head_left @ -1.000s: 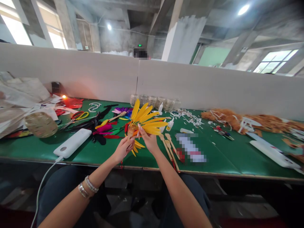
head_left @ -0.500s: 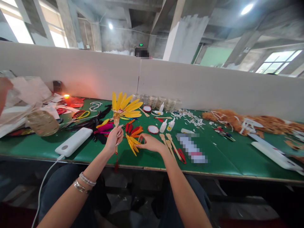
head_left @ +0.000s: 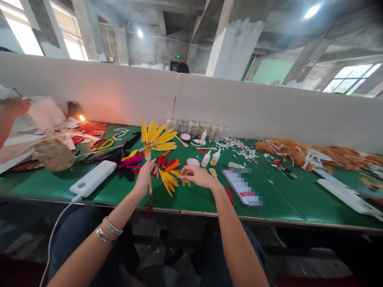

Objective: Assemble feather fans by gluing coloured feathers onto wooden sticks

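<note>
My left hand [head_left: 145, 178] is closed round the wooden handle of a feather fan [head_left: 155, 137], held upright. Its yellow feathers spread out at the top, and a red tassel [head_left: 150, 201] hangs from the handle's lower end. To the right, my right hand [head_left: 197, 176] has its fingertips pinched together. A yellow feather [head_left: 177, 173] appears to be in that pinch, partly hidden by the fingers. Beside it lies a pile of loose yellow feathers [head_left: 168, 181], with red and orange feathers [head_left: 171, 165] just behind. Magenta and black feathers [head_left: 132, 161] lie left of the fan.
White glue bottles [head_left: 206, 160], glass jars [head_left: 194, 128] and white scraps [head_left: 239, 149] are behind my right hand. A phone [head_left: 239, 187] and brown fur [head_left: 278, 148] lie right. Left are a white power bank [head_left: 93, 179], scissors [head_left: 102, 144], a flame [head_left: 81, 118] and another person's hand [head_left: 19, 107].
My right hand has shifted right from the yellow feather pile, a feather seemingly at its fingertips. My left hand and the fan have moved slightly right and down. Another person's hand has come further into view.
</note>
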The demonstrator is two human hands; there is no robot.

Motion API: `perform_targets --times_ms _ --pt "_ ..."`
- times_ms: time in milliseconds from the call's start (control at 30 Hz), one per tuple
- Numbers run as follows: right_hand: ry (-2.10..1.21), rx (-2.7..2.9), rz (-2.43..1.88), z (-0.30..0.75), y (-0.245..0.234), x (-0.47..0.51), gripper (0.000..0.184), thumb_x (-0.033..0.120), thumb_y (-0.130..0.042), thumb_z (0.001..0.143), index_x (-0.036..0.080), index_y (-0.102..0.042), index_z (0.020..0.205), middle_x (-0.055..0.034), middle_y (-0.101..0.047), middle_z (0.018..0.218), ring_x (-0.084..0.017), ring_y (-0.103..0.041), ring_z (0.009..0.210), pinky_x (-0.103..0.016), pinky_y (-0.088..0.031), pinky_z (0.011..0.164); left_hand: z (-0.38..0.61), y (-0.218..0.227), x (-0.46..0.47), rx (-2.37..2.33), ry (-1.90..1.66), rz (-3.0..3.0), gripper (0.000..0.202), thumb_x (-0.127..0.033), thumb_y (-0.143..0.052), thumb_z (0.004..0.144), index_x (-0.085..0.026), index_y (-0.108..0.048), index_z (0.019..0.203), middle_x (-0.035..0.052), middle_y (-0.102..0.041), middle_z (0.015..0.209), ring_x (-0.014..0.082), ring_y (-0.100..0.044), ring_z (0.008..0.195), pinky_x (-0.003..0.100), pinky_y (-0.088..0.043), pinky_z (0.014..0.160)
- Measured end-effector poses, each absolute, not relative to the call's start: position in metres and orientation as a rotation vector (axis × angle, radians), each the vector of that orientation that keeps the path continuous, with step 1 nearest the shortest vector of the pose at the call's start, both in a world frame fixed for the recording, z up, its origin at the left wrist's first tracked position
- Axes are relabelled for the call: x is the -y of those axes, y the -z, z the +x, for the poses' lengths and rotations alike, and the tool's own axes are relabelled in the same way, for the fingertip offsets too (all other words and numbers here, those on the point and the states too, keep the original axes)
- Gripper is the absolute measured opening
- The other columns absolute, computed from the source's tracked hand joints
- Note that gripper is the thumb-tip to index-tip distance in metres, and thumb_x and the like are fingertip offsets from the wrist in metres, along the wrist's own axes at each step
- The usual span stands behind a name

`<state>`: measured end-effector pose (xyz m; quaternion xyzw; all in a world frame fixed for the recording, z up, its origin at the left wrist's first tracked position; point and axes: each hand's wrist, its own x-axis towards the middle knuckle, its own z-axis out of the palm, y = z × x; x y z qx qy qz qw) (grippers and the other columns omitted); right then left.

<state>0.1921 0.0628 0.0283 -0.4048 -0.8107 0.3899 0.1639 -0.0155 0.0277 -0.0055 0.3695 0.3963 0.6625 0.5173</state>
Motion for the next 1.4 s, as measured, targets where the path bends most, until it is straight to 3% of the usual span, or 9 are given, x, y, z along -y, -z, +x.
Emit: perform_targets --times_ms 200,333,500,633,733,833,967,1233,1400 --pt "-1.146 2.227 -1.067 0.199 -0.052 -0.05 0.031 0.045 -0.062 0.069 0.015 -0.062 0.076 -0.0018 -0.064 0.065 -0.01 -0.052 0.052 -0.022 -0.037 0.048 -0.011 0.006 -0.028 -0.964 -1.625 0.87 0.032 -0.043 -0.063 0.065 -0.016 -0.051 0.078 -0.0019 -0.054 0.063 0.0107 -0.053 0.056 0.022 -0.045 0.051" --pt "-1.111 2.238 -1.07 0.198 -0.061 -0.043 0.03 0.045 -0.063 0.067 0.015 -0.065 0.072 -0.0018 -0.064 0.062 -0.009 -0.048 0.049 -0.021 -0.035 0.045 -0.006 0.005 -0.024 -0.969 -1.565 0.964 0.041 -0.044 -0.069 0.06 -0.017 -0.04 0.067 0.0017 -0.062 0.071 0.0137 -0.06 0.062 0.026 -0.049 0.058" --pt "-1.1 2.241 -1.103 0.198 -0.061 -0.041 0.031 0.046 -0.063 0.067 0.016 -0.065 0.073 -0.0016 -0.063 0.06 -0.01 -0.05 0.049 -0.022 -0.036 0.046 -0.003 0.008 -0.023 -0.946 -1.609 1.118 0.048 -0.038 -0.072 0.061 -0.019 -0.028 0.061 -0.005 -0.055 0.054 0.0096 -0.053 0.047 0.023 -0.047 0.049" --pt "-1.129 2.198 -1.08 0.201 -0.057 -0.044 0.042 0.049 -0.066 0.064 0.016 -0.06 0.089 -0.0002 -0.061 0.064 -0.012 -0.054 0.057 -0.022 -0.039 0.051 -0.004 0.007 -0.024 -0.964 -1.711 1.103 0.046 -0.037 -0.071 0.062 -0.02 -0.028 0.061 -0.005 -0.055 0.053 0.0094 -0.054 0.047 0.021 -0.045 0.047" --pt "-1.254 2.294 -1.129 0.195 -0.05 -0.043 0.043 0.052 -0.067 0.062 0.017 -0.058 0.086 0.0012 -0.059 0.064 -0.011 -0.052 0.056 -0.022 -0.039 0.051 -0.005 0.005 -0.023 -0.962 -1.748 1.068 0.047 -0.036 -0.071 0.063 -0.02 -0.028 0.06 -0.0054 -0.055 0.053 0.009 -0.054 0.047 0.022 -0.045 0.049" --pt "-1.207 2.358 -1.044 0.174 -0.038 -0.041 0.037 0.055 -0.059 0.069 0.018 -0.057 0.074 0.0018 -0.057 0.067 -0.011 -0.05 0.06 -0.022 -0.039 0.055 -0.004 0.004 -0.022 -0.96 -1.746 1.025 0.048 -0.036 -0.072 0.061 -0.019 -0.027 0.059 -0.0055 -0.055 0.053 0.0087 -0.054 0.048 0.021 -0.045 0.05" --pt "-0.981 2.121 -0.888 0.141 -0.017 -0.04 0.038 0.052 -0.04 0.084 0.019 -0.057 0.08 -0.0003 -0.059 0.078 -0.013 -0.052 0.074 -0.025 -0.042 0.071 -0.001 0.007 -0.021 -0.966 -1.706 1.004 0.048 -0.034 -0.072 0.06 -0.019 -0.027 0.058 -0.0047 -0.055 0.055 0.0089 -0.055 0.051 0.022 -0.046 0.053" --pt "-0.824 1.975 -0.898 0.136 -0.008 -0.047 0.045 0.051 -0.034 0.086 0.019 -0.04 0.055 0.0025 -0.038 0.054 -0.01 -0.039 0.052 -0.023 -0.033 0.053 0.003 0.009 -0.022 -0.933 -1.65 1.069 0.049 -0.039 -0.072 0.06 -0.019 -0.027 0.058 -0.003 -0.057 0.056 0.0102 -0.056 0.051 0.024 -0.047 0.053" --pt "-0.796 2.025 -0.911 0.14 -0.013 -0.048 0.045 0.05 -0.033 0.087 0.019 -0.038 0.054 0.0023 -0.038 0.053 -0.01 -0.037 0.05 -0.024 -0.03 0.051 0.004 0.007 -0.021 -0.926 -1.646 1.152 0.046 -0.04 -0.07 0.063 -0.019 -0.03 0.058 -0.0052 -0.052 0.051 0.0082 -0.05 0.046 0.021 -0.041 0.048"
